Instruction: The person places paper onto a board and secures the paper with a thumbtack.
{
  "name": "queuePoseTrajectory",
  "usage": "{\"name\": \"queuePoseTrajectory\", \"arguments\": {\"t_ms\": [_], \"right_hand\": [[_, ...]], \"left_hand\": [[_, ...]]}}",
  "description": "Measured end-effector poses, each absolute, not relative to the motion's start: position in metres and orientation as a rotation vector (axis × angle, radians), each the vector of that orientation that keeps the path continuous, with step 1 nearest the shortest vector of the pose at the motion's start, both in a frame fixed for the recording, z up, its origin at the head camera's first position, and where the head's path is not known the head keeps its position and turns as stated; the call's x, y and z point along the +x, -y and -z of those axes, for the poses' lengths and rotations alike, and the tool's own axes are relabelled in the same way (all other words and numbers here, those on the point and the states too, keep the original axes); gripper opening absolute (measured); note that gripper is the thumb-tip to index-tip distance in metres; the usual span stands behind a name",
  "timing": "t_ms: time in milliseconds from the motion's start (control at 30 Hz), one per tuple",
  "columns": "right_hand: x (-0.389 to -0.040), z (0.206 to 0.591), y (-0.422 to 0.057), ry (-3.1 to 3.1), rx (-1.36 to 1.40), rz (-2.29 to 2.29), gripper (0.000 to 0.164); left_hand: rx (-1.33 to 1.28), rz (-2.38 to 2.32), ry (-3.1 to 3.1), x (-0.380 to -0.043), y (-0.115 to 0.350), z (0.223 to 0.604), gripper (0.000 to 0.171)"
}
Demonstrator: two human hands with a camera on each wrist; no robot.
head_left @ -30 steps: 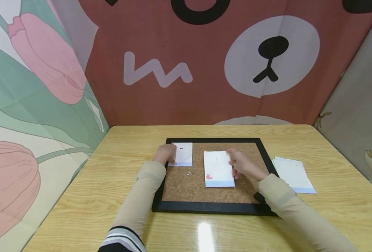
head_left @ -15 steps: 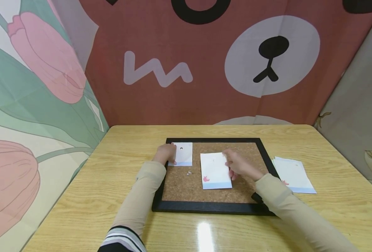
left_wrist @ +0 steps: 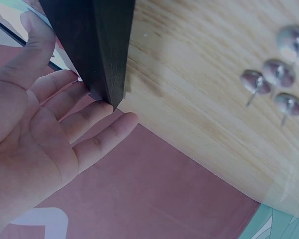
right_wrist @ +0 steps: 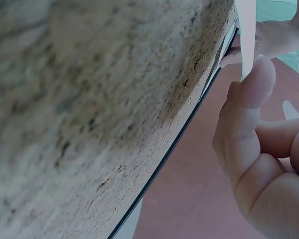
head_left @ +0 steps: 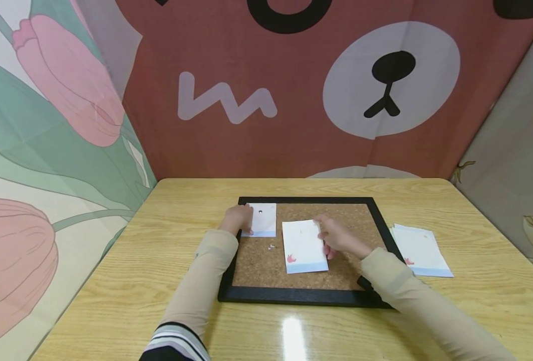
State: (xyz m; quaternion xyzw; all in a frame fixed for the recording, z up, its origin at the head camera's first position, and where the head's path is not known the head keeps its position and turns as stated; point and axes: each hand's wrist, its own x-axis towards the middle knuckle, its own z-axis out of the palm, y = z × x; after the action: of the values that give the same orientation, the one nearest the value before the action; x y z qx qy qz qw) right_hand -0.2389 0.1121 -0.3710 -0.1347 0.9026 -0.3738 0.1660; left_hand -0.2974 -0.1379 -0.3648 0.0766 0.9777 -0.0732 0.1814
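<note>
A cork board with a black frame lies on the table. At its upper left is a small white sheet with a blue lower band and a dark dot, perhaps a tack head, near its top. My left hand rests at that corner; in the left wrist view its fingers lie fairly straight against the frame. Above the board's middle, my right hand pinches the right edge of a sheet of notepaper with a pink print. Thumb and index finger meet on it, the others curled.
A stack of similar sheets lies right of the board. Several metal thumbtacks stand on the table in the left wrist view. Tiny pale bits sit on the cork, too small to identify. A printed cloth hangs behind the table.
My right hand has carried the notepaper a little left and toward the front, and the sheet has tilted slightly. My left hand has stayed at the board's corner.
</note>
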Motion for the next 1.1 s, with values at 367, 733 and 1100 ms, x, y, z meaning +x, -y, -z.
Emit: {"name": "queuePoseTrajectory", "arguments": {"t_ms": [367, 733, 1100], "right_hand": [[-0.237, 0.367, -0.1078, -2.555, -0.39, 1.089, 0.044], [-0.2348, 0.368, -0.1055, -2.522, -0.395, 1.127, 0.045], [-0.2342, 0.3692, -0.1018, -2.503, -0.386, 1.135, 0.044]], "left_hand": [[0.218, 0.2, -2.769, -0.2961, 0.1373, 0.3626, 0.077], [0.222, 0.205, -2.774, -0.2962, 0.1382, 0.3661, 0.079], [0.228, 0.189, -2.765, -0.2976, 0.138, 0.3662, 0.077]]}}
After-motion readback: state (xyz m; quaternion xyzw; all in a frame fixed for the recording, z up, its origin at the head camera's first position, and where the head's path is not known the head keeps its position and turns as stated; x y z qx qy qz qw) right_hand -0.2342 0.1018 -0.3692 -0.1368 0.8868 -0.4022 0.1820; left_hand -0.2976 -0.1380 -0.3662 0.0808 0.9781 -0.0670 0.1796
